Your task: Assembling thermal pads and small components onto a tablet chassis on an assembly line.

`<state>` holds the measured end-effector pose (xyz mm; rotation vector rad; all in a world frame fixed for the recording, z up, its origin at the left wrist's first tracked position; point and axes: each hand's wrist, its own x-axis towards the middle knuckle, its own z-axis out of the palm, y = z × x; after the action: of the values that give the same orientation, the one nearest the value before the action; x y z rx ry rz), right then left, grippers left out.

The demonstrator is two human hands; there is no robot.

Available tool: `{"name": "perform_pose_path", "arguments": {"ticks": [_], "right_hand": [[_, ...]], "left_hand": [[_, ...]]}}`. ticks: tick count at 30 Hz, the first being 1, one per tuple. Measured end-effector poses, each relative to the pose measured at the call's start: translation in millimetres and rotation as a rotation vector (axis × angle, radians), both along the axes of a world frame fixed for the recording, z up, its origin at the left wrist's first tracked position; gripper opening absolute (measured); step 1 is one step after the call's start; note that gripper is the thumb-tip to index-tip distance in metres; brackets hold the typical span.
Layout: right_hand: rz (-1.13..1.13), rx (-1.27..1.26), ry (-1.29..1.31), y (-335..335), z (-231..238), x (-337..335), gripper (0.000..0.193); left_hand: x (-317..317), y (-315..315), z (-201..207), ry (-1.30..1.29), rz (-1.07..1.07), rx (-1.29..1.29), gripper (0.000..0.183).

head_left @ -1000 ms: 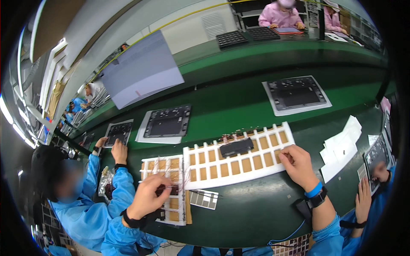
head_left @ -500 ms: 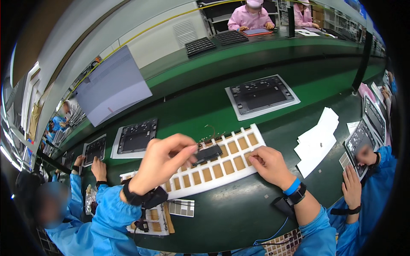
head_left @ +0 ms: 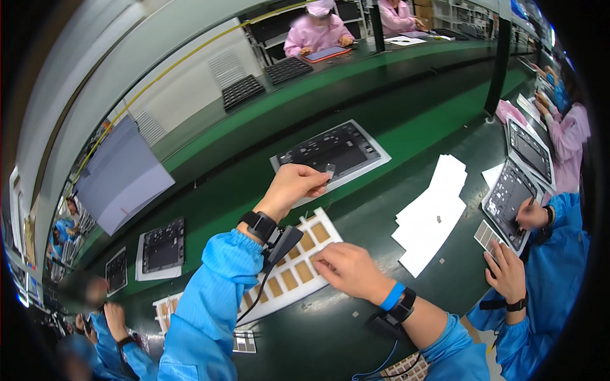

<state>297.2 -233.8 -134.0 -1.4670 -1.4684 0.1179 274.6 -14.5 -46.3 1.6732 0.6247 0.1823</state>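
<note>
My left hand (head_left: 295, 189) is raised past the far side of a white foam tray, closed in a pinch. Between thumb and fingers it holds a small grey, partly see-through piece (head_left: 330, 170), in front of a dark tablet-like panel (head_left: 343, 149) on a white sheet. My right hand (head_left: 348, 270) has its fingers curled together at the right end of the white foam tray (head_left: 293, 296); whatever they hold, if anything, is hidden. The tray has rows of square pockets with brown bottoms. My left forearm and its black wrist device cover part of it.
White paper sheets (head_left: 432, 216) lie right of the tray. More dark panels lie left (head_left: 163, 247) and right (head_left: 510, 200), where co-workers' hands work. A large grey board (head_left: 124, 181) stands at left. Across the bench sits a person in pink (head_left: 318, 32). A blue cable (head_left: 384, 362) runs below.
My left hand has moved from over the tray out toward the far panel and now shows a small piece. The black part on the tray is out of sight. The whole view has shifted.
</note>
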Motion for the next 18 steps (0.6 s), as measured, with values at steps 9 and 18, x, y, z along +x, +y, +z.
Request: {"name": "perform_pose_path", "arguments": {"ticks": [9, 18], "right_hand": [[-0.037, 0.03, 0.012, 3, 1, 0, 0.007], [-0.036, -0.017, 0.098, 5, -1, 2, 0.008]], "left_hand": [[110, 30, -40, 0.007, 0.117, 0.101, 0.032], [177, 59, -73, 0.083, 0.222, 0.023, 0.015]]}}
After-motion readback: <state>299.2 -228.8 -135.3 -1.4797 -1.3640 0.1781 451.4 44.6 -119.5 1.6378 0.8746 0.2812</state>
